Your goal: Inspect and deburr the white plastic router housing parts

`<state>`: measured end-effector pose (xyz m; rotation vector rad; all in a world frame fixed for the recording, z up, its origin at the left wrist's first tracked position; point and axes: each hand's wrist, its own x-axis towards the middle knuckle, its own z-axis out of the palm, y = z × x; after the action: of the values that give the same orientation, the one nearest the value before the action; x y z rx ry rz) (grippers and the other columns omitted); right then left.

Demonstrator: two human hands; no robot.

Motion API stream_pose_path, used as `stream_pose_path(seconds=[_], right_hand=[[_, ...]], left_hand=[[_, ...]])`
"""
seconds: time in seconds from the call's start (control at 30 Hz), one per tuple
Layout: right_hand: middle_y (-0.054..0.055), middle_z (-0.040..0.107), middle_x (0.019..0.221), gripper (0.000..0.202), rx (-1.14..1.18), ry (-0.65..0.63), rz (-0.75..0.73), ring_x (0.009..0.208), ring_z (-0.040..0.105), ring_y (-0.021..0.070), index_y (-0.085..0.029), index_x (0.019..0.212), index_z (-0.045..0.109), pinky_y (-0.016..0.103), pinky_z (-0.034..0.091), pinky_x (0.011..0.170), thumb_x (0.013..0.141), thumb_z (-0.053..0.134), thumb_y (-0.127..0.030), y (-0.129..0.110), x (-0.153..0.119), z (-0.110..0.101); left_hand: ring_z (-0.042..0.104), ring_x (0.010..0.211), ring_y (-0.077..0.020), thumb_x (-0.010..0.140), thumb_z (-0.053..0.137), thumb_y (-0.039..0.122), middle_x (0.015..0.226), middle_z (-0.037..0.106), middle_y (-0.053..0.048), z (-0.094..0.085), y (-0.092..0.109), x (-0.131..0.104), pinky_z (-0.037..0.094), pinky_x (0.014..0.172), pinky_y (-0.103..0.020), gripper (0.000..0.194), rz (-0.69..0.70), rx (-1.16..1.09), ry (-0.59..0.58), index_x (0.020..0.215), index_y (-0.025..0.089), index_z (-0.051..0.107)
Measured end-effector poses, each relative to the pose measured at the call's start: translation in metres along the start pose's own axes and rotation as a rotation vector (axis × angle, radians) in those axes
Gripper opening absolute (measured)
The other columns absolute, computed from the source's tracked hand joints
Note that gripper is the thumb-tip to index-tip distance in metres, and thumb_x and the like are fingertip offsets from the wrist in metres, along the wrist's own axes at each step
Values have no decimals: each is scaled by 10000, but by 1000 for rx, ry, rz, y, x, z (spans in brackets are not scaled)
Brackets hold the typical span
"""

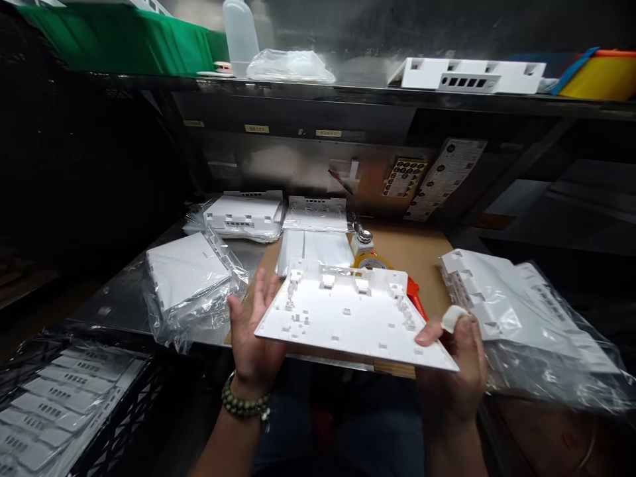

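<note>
A flat white plastic panel (348,315) with small moulded clips and posts on its upper face is held level above the table's front edge. My left hand (253,331) supports its left edge from below, palm up, with a green bead bracelet on the wrist. My right hand (452,368) grips the right front corner, thumb on top; one fingertip is wrapped in white tape. Beneath the panel a red-orange tool (416,298) and a yellow-lidded item (370,260) show partly.
Bagged stacks of white housings lie at the left (191,281), the back (243,215) and the right (521,311). A black crate (59,404) of white parts stands at the lower left. The upper shelf carries a green bin (124,40), a bottle and a white housing (467,74).
</note>
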<state>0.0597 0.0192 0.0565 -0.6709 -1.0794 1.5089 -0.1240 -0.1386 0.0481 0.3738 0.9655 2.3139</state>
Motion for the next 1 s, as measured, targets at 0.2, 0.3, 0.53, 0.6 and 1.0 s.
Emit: stream_pose_path(seconds=[0.2,0.3,0.53,0.6,1.0], right_hand=[[-12,714,764,224,-181,-207,-92,650,652,164,-269,1131,552,294,529,679,1012,590,-456,17,14,-12],[62,695,1130,200,-474,-159,-287,941,689,199,-266,1132,633,364,540,850,983,660,-398,20,26,-16],[43,696,1005,211,-615,-675,-543,948,660,177,-243,1123,726,315,543,863,935,717,-147,1,-36,47],[48,691,946,193,-586,-745,-576,887,653,173,-211,1098,740,303,552,800,920,731,-135,-1,-53,65],[44,687,861,136,-582,-767,-590,794,651,165,-192,1031,749,294,556,711,919,722,-119,-3,-56,73]], left_hand=[[565,1370,-397,1006,487,401,1397,668,-199,-6,18,17,382,1206,-592,598,-601,-290,-151,1521,97,481],[688,1205,-399,988,495,325,1258,744,-202,1,25,21,493,1117,-593,551,-572,-286,44,1475,68,527],[750,1079,-367,995,500,263,1145,786,-184,48,16,14,538,1079,-558,490,-464,-337,223,1430,46,559],[754,1074,-346,1000,508,241,1212,769,-164,59,14,9,536,1086,-534,498,-414,-352,210,1476,98,527],[755,1085,-313,975,576,167,1362,712,-101,61,9,5,552,1073,-487,635,-241,-324,212,1577,287,414]])
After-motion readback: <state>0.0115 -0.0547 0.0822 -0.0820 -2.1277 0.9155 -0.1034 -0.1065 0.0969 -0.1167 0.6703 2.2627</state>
